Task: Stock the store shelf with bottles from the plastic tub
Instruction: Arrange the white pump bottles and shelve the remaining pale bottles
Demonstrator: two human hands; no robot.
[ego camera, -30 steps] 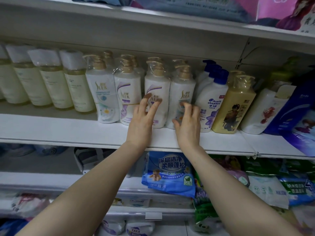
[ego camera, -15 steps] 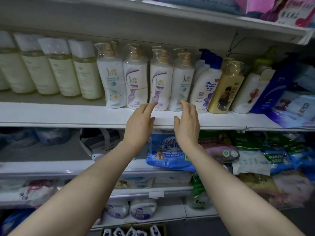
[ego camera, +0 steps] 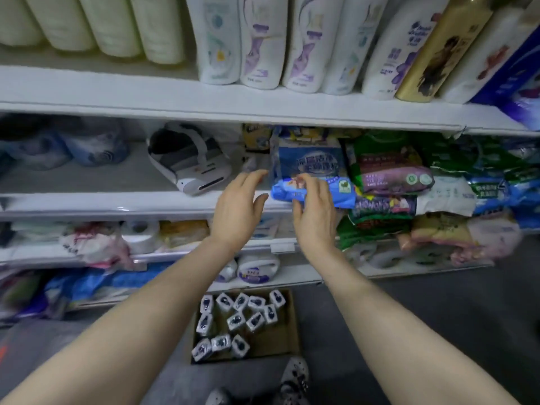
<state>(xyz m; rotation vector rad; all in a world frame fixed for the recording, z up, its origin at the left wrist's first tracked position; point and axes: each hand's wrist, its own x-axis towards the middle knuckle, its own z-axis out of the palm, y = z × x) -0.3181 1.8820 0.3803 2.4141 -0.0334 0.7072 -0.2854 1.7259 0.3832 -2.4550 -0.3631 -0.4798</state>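
Observation:
A row of white pump bottles (ego camera: 260,45) stands on the upper white shelf (ego camera: 146,95), with cream bottles to their left. On the floor below sits a brown box (ego camera: 280,340) holding several bottles with wrapped pump tops (ego camera: 233,320). My left hand (ego camera: 236,211) and my right hand (ego camera: 317,217) hang side by side in the air in front of the second shelf, fingers loosely curved, holding nothing. A blue packet (ego camera: 342,194) lies just behind my right hand's fingers.
The second shelf carries a white headset-like device (ego camera: 193,165) and a heap of green, purple and blue bags (ego camera: 391,173). Lower shelves hold bags and white jugs (ego camera: 257,267). My shoe (ego camera: 293,375) stands on the dark floor beside the box.
Both hands have come away from the white bottles on the upper shelf and dropped to the second shelf's height. The view has tilted down, showing the box on the floor.

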